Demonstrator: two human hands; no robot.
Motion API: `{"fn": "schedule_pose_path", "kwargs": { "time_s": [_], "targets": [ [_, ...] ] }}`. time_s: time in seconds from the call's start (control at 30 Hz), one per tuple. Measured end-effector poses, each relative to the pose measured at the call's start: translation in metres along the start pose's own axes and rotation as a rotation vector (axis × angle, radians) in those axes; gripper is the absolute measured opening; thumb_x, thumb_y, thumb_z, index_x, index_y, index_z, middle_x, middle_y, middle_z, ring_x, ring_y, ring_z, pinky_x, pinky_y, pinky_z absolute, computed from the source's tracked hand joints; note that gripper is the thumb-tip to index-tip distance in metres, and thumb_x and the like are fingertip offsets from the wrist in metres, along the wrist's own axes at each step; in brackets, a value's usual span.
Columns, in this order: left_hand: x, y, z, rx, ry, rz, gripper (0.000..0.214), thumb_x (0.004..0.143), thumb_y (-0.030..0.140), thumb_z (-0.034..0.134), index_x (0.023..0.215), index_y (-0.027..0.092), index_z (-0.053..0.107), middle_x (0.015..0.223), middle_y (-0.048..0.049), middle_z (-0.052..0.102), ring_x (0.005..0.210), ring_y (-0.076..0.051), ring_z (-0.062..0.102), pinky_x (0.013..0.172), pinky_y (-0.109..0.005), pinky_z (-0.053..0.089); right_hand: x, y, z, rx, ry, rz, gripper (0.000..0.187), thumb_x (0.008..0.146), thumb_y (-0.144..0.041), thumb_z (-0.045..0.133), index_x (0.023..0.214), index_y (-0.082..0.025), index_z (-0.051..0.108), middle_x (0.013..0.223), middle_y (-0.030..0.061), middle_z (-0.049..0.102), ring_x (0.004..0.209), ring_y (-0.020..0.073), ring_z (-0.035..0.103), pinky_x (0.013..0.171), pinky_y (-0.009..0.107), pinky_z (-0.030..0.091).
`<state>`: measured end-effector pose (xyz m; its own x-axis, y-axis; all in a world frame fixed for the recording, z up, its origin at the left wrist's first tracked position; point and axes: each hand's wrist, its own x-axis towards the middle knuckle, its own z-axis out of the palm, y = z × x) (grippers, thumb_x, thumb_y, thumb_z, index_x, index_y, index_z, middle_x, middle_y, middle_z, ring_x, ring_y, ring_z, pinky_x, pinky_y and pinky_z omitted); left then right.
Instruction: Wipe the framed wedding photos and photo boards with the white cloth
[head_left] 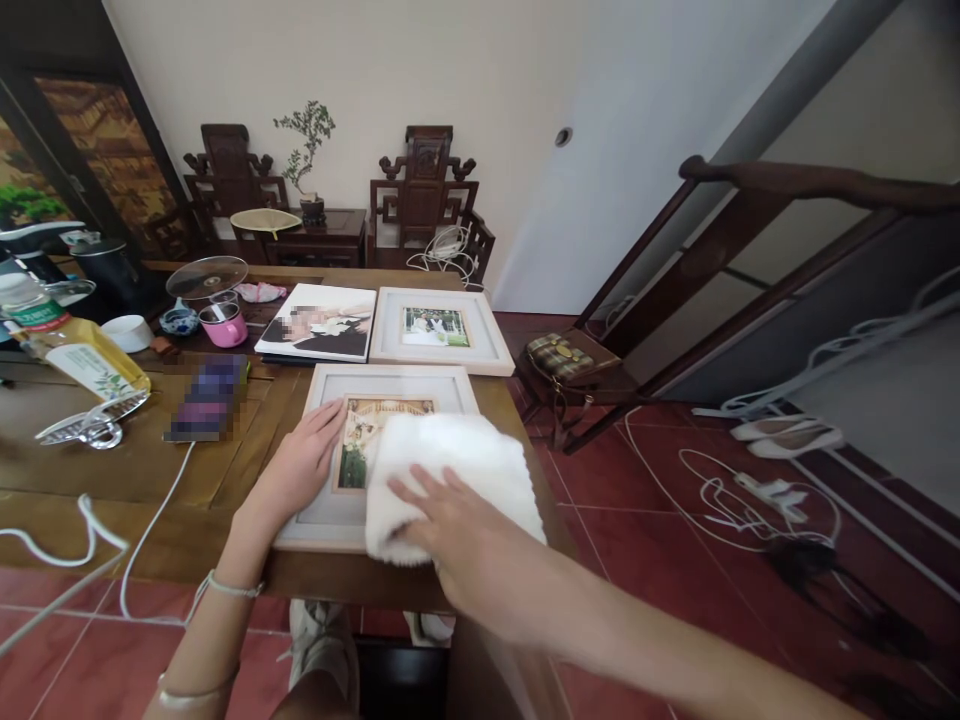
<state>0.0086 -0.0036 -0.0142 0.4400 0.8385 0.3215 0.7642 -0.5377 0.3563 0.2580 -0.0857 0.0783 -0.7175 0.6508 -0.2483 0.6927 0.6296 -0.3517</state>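
Note:
A light wooden picture frame (300,530) with a small photo in a pale mat lies on the near edge of the table. My left hand (307,455) rests on its left side, fingers stretched flat over the mat and the photo's edge. A fluffy white cloth (480,450) covers the frame's right part. From above, my right hand (457,530) presses on this cloth, its fingers bent and somewhat spread over it. The lower right corner of the frame is hidden beneath cloth and hand.
Behind lie a second picture frame (484,335) and a white photo panel (337,300). To the left are a phone (210,400) on a cable, a hair clip (94,425), a pink cup (225,325) and a bottle (82,350). A wooden chair (622,375) holding a plaid bag (559,355) stands right.

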Motion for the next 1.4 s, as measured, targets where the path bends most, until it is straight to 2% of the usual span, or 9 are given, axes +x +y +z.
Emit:
{"fn": "schedule_pose_path", "kwargs": {
  "time_s": [0.17, 0.4, 0.57, 0.67, 0.87, 1.0, 1.1, 1.23, 1.4],
  "targets": [
    [0.001, 0.004, -0.004, -0.011, -0.007, 0.003, 0.048, 0.102, 0.025, 0.03, 0.145, 0.01, 0.048, 0.152, -0.0162, 0.047, 0.143, -0.025, 0.04, 0.12, -0.047, 0.033, -0.01, -0.011, 0.004, 0.115, 0.002, -0.065, 0.055, 0.074, -0.004, 0.052, 0.125, -0.017, 0.068, 0.157, 0.0118, 0.038, 0.148, 0.0336, 0.024, 0.12, 0.058, 0.022],
    [0.002, 0.004, -0.003, -0.013, -0.032, -0.014, 0.049, 0.101, 0.025, 0.03, 0.145, 0.011, 0.048, 0.152, -0.0158, 0.046, 0.143, -0.026, 0.04, 0.119, -0.049, 0.033, 0.073, 0.049, 0.004, -0.221, 0.265, 0.08, 0.062, 0.077, 0.002, 0.05, 0.137, -0.013, 0.058, 0.161, 0.0145, 0.03, 0.15, 0.0354, 0.015, 0.122, 0.058, 0.014],
    [0.001, 0.008, -0.004, -0.03, -0.032, -0.057, 0.048, 0.102, 0.027, 0.031, 0.146, 0.015, 0.047, 0.153, -0.0134, 0.045, 0.143, -0.026, 0.04, 0.118, -0.051, 0.034, 0.104, 0.059, -0.008, -0.278, 0.225, 0.04, 0.054, 0.079, 0.0, 0.054, 0.132, -0.01, 0.062, 0.162, 0.0143, 0.024, 0.151, 0.04, 0.008, 0.121, 0.062, 0.01],
    [0.0, 0.008, -0.003, -0.035, -0.029, -0.071, 0.049, 0.102, 0.026, 0.03, 0.146, 0.015, 0.047, 0.153, -0.0134, 0.045, 0.144, -0.026, 0.039, 0.118, -0.051, 0.035, 0.09, 0.042, -0.004, -0.274, 0.164, 0.0, 0.054, 0.079, 0.002, 0.05, 0.128, -0.014, 0.066, 0.159, 0.0124, 0.033, 0.15, 0.0387, 0.017, 0.119, 0.063, 0.017],
    [0.0, 0.007, -0.003, -0.021, -0.034, -0.065, 0.05, 0.102, 0.027, 0.029, 0.146, 0.012, 0.046, 0.154, -0.0151, 0.044, 0.143, -0.027, 0.039, 0.118, -0.05, 0.035, 0.021, -0.003, -0.011, -0.072, -0.048, -0.147, 0.053, 0.072, 0.001, 0.05, 0.116, -0.018, 0.073, 0.152, 0.011, 0.047, 0.144, 0.0348, 0.036, 0.114, 0.057, 0.033],
    [0.0, 0.007, -0.004, -0.036, -0.025, -0.063, 0.05, 0.102, 0.029, 0.029, 0.147, 0.014, 0.046, 0.154, -0.0136, 0.044, 0.144, -0.025, 0.039, 0.119, -0.048, 0.034, 0.006, -0.006, -0.012, 0.058, -0.009, -0.099, 0.053, 0.07, 0.001, 0.047, 0.11, -0.021, 0.074, 0.135, 0.0096, 0.064, 0.135, 0.0289, 0.049, 0.111, 0.049, 0.04],
    [0.001, 0.006, -0.004, -0.059, -0.017, -0.048, 0.049, 0.102, 0.03, 0.03, 0.146, 0.015, 0.047, 0.153, -0.0136, 0.045, 0.143, -0.025, 0.04, 0.119, -0.048, 0.033, 0.027, 0.013, -0.006, -0.016, 0.108, 0.002, 0.06, 0.072, 0.003, 0.045, 0.123, -0.02, 0.068, 0.148, 0.0102, 0.052, 0.145, 0.0302, 0.036, 0.118, 0.053, 0.029],
    [0.002, 0.008, -0.006, -0.11, 0.008, -0.064, 0.051, 0.104, 0.036, 0.029, 0.144, 0.013, 0.048, 0.152, -0.0147, 0.047, 0.142, -0.025, 0.041, 0.12, -0.048, 0.032, 0.079, 0.051, -0.011, -0.277, 0.226, 0.146, 0.061, 0.078, 0.003, 0.048, 0.135, -0.015, 0.06, 0.162, 0.0113, 0.029, 0.149, 0.0449, 0.012, 0.112, 0.076, 0.018],
    [0.004, 0.01, -0.01, -0.173, 0.105, -0.077, 0.06, 0.104, 0.048, 0.027, 0.145, 0.009, 0.046, 0.154, -0.0164, 0.044, 0.144, -0.025, 0.039, 0.122, -0.046, 0.028, 0.125, 0.061, -0.025, -0.353, 0.248, 0.078, 0.051, 0.085, -0.001, 0.049, 0.133, -0.011, 0.06, 0.164, 0.013, 0.021, 0.149, 0.0468, 0.004, 0.112, 0.077, 0.011]
  ]
}}
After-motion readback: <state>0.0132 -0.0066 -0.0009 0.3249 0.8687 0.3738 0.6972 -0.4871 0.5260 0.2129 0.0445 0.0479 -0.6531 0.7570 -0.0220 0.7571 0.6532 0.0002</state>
